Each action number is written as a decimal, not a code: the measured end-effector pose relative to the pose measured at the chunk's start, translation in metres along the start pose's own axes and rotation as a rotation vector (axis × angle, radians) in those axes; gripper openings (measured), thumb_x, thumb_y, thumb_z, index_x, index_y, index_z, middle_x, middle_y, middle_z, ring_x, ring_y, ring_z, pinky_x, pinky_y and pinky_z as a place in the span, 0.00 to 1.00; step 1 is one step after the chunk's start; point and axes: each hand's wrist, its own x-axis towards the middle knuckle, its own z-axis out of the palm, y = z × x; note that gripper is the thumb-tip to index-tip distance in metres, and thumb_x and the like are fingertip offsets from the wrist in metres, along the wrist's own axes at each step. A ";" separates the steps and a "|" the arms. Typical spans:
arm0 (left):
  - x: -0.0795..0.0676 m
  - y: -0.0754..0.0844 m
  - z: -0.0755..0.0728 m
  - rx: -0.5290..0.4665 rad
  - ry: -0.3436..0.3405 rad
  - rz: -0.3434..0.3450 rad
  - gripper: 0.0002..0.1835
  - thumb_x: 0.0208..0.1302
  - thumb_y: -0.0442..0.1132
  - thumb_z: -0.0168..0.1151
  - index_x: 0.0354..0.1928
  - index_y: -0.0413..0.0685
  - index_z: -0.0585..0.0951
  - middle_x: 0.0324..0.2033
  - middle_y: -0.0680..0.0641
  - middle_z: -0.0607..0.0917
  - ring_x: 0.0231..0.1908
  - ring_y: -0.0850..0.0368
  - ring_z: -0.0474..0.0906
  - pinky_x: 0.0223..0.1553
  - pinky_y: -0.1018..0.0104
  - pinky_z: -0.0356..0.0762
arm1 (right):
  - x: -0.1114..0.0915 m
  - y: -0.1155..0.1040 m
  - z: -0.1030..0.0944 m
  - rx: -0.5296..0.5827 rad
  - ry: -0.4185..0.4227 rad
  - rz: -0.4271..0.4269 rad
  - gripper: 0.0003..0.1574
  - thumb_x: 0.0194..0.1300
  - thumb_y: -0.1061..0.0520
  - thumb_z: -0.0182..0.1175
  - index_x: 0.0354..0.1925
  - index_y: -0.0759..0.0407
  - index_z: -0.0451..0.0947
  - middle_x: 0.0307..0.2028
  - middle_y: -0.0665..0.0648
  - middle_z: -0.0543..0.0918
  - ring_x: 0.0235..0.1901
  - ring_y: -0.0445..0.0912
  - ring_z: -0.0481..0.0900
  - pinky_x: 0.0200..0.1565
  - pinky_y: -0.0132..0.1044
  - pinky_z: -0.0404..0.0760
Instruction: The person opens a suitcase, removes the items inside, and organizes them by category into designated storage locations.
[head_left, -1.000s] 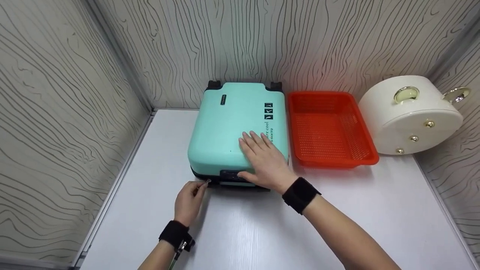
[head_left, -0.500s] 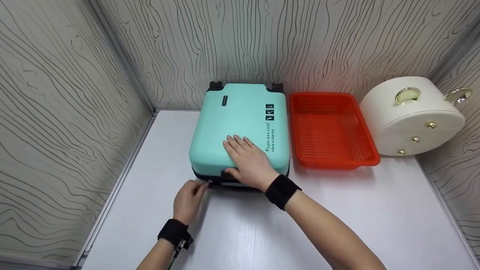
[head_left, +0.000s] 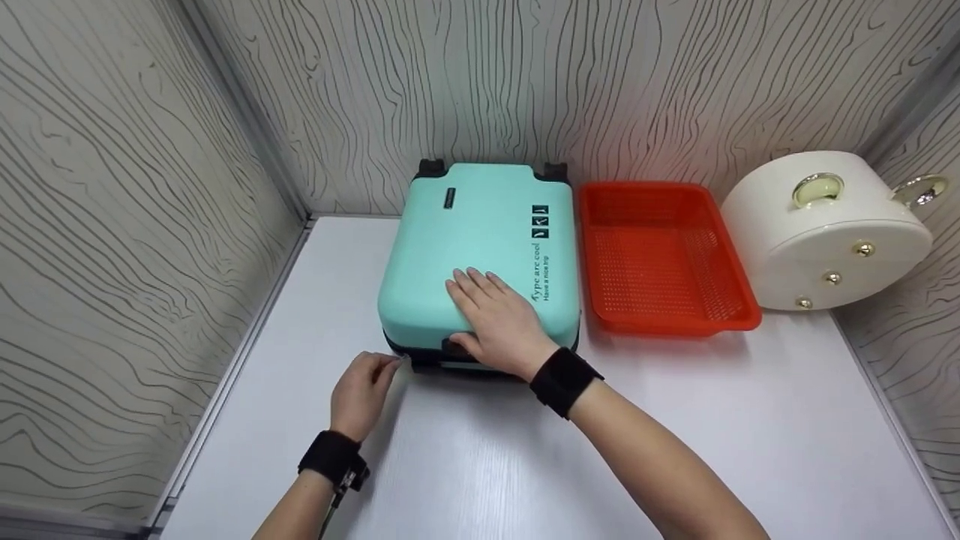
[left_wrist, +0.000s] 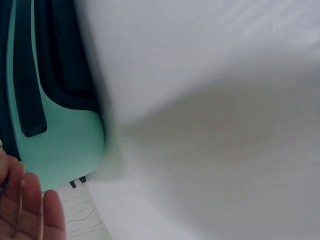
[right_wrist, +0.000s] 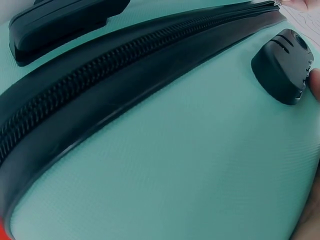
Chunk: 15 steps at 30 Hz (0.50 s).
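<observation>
my left hand [head_left: 358,394] pinching a small zip pull [head_left: 406,360] at the near left corner of a mint-green suitcase [head_left: 480,240], my right hand [head_left: 504,324] flat on its top, fingers straight, suitcase on a white table [head_left: 465,465], beside a red basket [head_left: 675,328]

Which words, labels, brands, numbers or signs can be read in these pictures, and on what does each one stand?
"Type are cool": on the turquoise suitcase.
"Have a nice trip": on the suitcase, in smaller letters.
Three dark square signs on the suitcase: too small to make out.
Dark label on the suitcase: too small to read.
No number is readable.
</observation>
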 end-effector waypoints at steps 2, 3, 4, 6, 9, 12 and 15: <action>0.001 -0.001 -0.002 0.002 -0.006 -0.001 0.03 0.71 0.42 0.68 0.40 0.53 0.88 0.30 0.59 0.79 0.30 0.63 0.73 0.31 0.65 0.73 | 0.000 0.000 0.000 0.000 0.002 -0.001 0.50 0.76 0.33 0.52 0.81 0.57 0.50 0.79 0.58 0.55 0.79 0.51 0.49 0.76 0.45 0.47; 0.002 -0.002 -0.003 0.002 -0.008 -0.003 0.03 0.71 0.42 0.67 0.40 0.53 0.88 0.30 0.58 0.79 0.30 0.63 0.73 0.31 0.65 0.73 | 0.000 0.000 0.000 -0.001 0.004 -0.002 0.50 0.76 0.33 0.52 0.81 0.57 0.50 0.79 0.58 0.55 0.79 0.51 0.49 0.76 0.45 0.47; 0.003 -0.002 -0.004 0.001 -0.009 -0.007 0.04 0.71 0.42 0.67 0.39 0.54 0.88 0.30 0.58 0.79 0.30 0.63 0.73 0.31 0.65 0.73 | -0.001 0.000 0.000 -0.003 0.005 -0.003 0.50 0.76 0.33 0.51 0.81 0.57 0.50 0.79 0.58 0.55 0.79 0.51 0.50 0.76 0.45 0.47; 0.004 -0.003 -0.006 0.000 -0.014 -0.017 0.04 0.71 0.43 0.67 0.39 0.54 0.88 0.30 0.58 0.78 0.29 0.62 0.73 0.30 0.65 0.73 | -0.001 0.000 -0.001 -0.002 0.006 -0.007 0.50 0.77 0.33 0.51 0.81 0.58 0.51 0.79 0.58 0.55 0.79 0.52 0.50 0.76 0.45 0.47; 0.008 -0.006 -0.009 0.001 -0.019 -0.016 0.04 0.71 0.43 0.67 0.38 0.54 0.88 0.30 0.57 0.79 0.30 0.61 0.73 0.31 0.64 0.73 | -0.001 0.000 -0.001 0.001 0.004 -0.007 0.49 0.77 0.34 0.51 0.81 0.58 0.51 0.79 0.58 0.55 0.79 0.52 0.49 0.76 0.45 0.46; 0.013 -0.010 -0.013 0.012 -0.023 -0.019 0.04 0.71 0.43 0.67 0.39 0.53 0.88 0.31 0.57 0.80 0.31 0.61 0.75 0.33 0.62 0.74 | -0.001 0.000 -0.001 0.003 -0.002 -0.006 0.49 0.77 0.33 0.50 0.81 0.58 0.50 0.79 0.58 0.54 0.79 0.51 0.48 0.77 0.45 0.46; 0.017 -0.014 -0.017 0.022 -0.031 -0.034 0.05 0.71 0.43 0.67 0.40 0.52 0.88 0.32 0.55 0.81 0.33 0.59 0.76 0.35 0.61 0.75 | -0.001 0.000 -0.001 0.005 -0.003 -0.005 0.49 0.77 0.33 0.51 0.81 0.57 0.50 0.79 0.58 0.54 0.79 0.51 0.49 0.77 0.45 0.46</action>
